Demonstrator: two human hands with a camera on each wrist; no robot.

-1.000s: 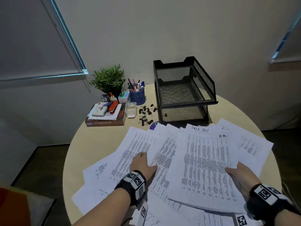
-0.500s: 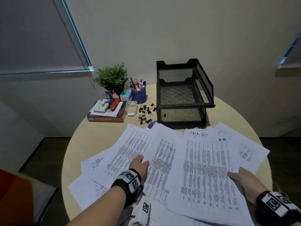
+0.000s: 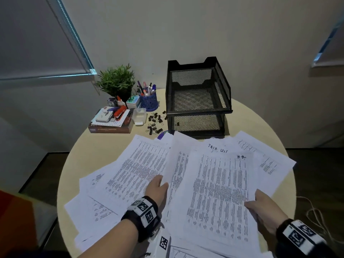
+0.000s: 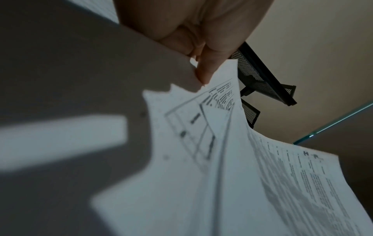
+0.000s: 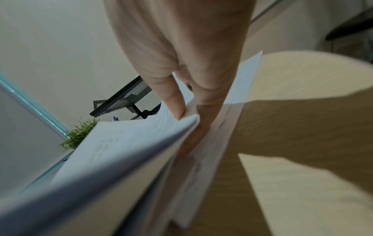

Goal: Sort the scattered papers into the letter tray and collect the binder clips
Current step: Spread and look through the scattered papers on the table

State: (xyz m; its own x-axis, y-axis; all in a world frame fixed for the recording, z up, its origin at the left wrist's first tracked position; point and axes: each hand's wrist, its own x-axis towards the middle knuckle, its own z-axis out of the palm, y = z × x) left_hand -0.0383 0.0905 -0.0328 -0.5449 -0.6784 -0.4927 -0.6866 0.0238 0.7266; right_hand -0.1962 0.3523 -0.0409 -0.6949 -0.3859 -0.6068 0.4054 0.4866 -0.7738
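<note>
- A bundle of printed papers [image 3: 219,192] is held at the near edge of the round desk [image 3: 104,146], raised off the other sheets [image 3: 130,168] spread beneath it.
- Its left edge is pinched by the left hand [image 3: 157,189]; in the left wrist view, fingers [image 4: 207,70] are curled round the sheets.
- Its right edge is pinched by the right hand [image 3: 264,209], thumb on top and fingers under the bundle.
- The black mesh letter tray [image 3: 198,97] stands at the far edge, both tiers without paper.
- Binder clips [image 3: 155,122] are scattered just left of the tray, beside a clear small box [image 3: 140,116].
- A potted plant [image 3: 116,81], a blue pen cup [image 3: 149,100] and a book stack [image 3: 111,121] occupy the far left edge.
</note>
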